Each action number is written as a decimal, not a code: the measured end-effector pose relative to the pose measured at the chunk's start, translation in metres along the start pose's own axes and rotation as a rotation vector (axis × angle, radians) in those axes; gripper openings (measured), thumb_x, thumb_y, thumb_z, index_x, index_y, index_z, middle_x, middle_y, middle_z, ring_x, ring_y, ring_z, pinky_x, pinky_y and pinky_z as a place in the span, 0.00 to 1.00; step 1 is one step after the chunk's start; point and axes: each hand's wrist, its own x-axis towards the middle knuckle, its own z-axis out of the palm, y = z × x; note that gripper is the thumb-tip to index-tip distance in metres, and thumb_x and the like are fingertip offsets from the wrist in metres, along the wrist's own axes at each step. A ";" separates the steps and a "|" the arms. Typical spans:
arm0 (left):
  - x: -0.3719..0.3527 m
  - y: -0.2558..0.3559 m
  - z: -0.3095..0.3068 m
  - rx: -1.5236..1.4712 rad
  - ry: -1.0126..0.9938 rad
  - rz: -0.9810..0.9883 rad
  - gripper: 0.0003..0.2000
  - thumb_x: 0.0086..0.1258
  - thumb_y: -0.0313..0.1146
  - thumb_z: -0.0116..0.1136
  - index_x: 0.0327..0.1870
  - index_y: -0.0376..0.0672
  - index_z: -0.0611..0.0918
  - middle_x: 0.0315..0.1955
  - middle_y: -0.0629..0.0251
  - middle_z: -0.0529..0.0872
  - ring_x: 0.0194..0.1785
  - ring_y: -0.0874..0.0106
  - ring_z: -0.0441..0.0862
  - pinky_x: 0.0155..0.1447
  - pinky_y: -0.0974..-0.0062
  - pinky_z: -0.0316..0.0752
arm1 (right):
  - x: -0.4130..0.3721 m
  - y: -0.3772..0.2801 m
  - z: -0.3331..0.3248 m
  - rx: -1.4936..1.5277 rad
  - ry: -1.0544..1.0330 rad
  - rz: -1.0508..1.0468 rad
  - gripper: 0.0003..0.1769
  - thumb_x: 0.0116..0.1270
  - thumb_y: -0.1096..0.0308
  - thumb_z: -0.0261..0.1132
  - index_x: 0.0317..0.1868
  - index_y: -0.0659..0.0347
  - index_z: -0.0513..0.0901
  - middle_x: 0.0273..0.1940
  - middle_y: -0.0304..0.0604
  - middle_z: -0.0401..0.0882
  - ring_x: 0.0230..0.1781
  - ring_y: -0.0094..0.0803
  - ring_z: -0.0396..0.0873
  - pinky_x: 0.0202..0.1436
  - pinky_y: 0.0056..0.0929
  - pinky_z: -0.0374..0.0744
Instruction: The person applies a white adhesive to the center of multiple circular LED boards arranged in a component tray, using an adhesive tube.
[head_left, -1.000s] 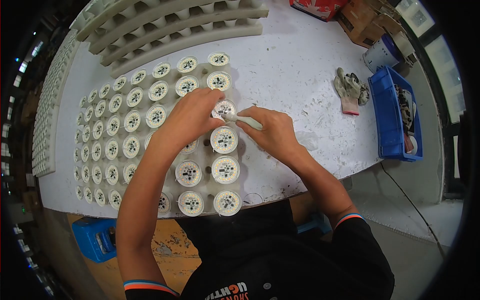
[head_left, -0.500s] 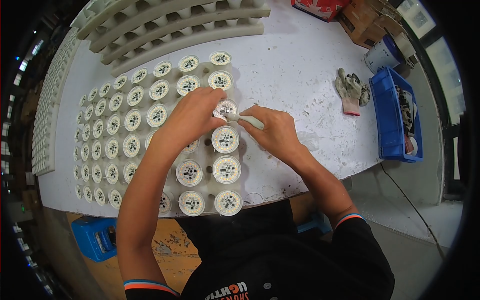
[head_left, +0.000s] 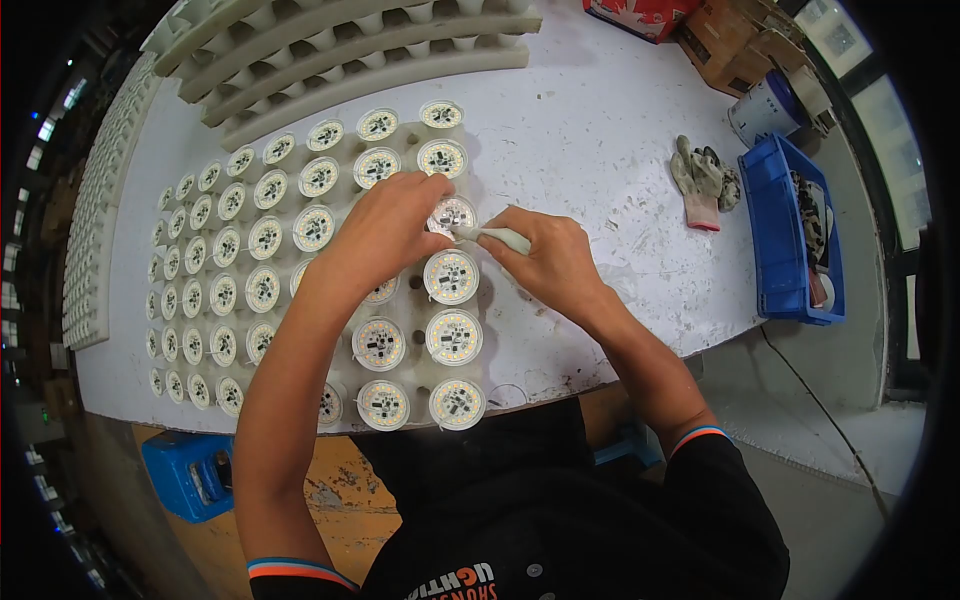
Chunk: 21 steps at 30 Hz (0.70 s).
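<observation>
Several round LED lamp bodies, each topped by a disc circuit board with a ring of yellow chips, stand in rows in a pale foam tray (head_left: 405,312). My left hand (head_left: 390,225) reaches over the rows, with thumb and fingers closed around one LED lamp (head_left: 453,212) in the right-hand column. From the right, my right hand (head_left: 552,258) pinches a whitish pen-shaped tool (head_left: 512,239). Its thin tip points at the near edge of that lamp's board; whether it touches is too small to tell. My left forearm hides part of the tray.
Stacked foam trays (head_left: 350,70) stand at the back left. On the right are work gloves (head_left: 697,185), a blue bin (head_left: 768,225), a bucket (head_left: 765,112), and a cardboard box (head_left: 728,40). A blue stool (head_left: 185,475) sits below the table's front edge.
Both hands stay at the same lamp. The tool and my right hand have shifted very slightly; nothing has been let go.
</observation>
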 end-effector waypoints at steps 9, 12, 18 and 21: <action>0.001 0.000 0.000 0.007 0.002 0.002 0.25 0.52 0.31 0.74 0.53 0.39 0.79 0.39 0.56 0.82 0.42 0.60 0.81 0.48 0.64 0.76 | 0.001 0.000 0.000 0.013 0.009 0.010 0.12 0.66 0.55 0.67 0.41 0.54 0.87 0.30 0.45 0.85 0.30 0.46 0.83 0.33 0.42 0.77; 0.000 0.001 -0.001 0.016 0.007 0.003 0.25 0.52 0.31 0.74 0.53 0.39 0.79 0.39 0.56 0.82 0.41 0.60 0.81 0.48 0.63 0.76 | 0.001 -0.002 -0.002 0.027 -0.017 0.048 0.12 0.66 0.56 0.67 0.41 0.54 0.87 0.31 0.46 0.86 0.31 0.47 0.83 0.33 0.42 0.78; -0.004 0.001 -0.014 -0.052 0.003 -0.023 0.20 0.56 0.29 0.71 0.50 0.39 0.82 0.33 0.60 0.83 0.36 0.63 0.80 0.43 0.67 0.76 | -0.003 0.001 -0.004 0.334 0.049 0.074 0.12 0.67 0.62 0.68 0.46 0.60 0.87 0.34 0.46 0.87 0.32 0.36 0.84 0.39 0.33 0.79; -0.002 -0.002 -0.030 -0.122 0.126 -0.140 0.14 0.59 0.28 0.69 0.46 0.39 0.83 0.30 0.62 0.82 0.32 0.67 0.79 0.40 0.70 0.74 | -0.010 0.003 -0.008 0.560 0.136 0.099 0.12 0.68 0.65 0.68 0.48 0.62 0.86 0.36 0.40 0.87 0.35 0.25 0.81 0.41 0.27 0.79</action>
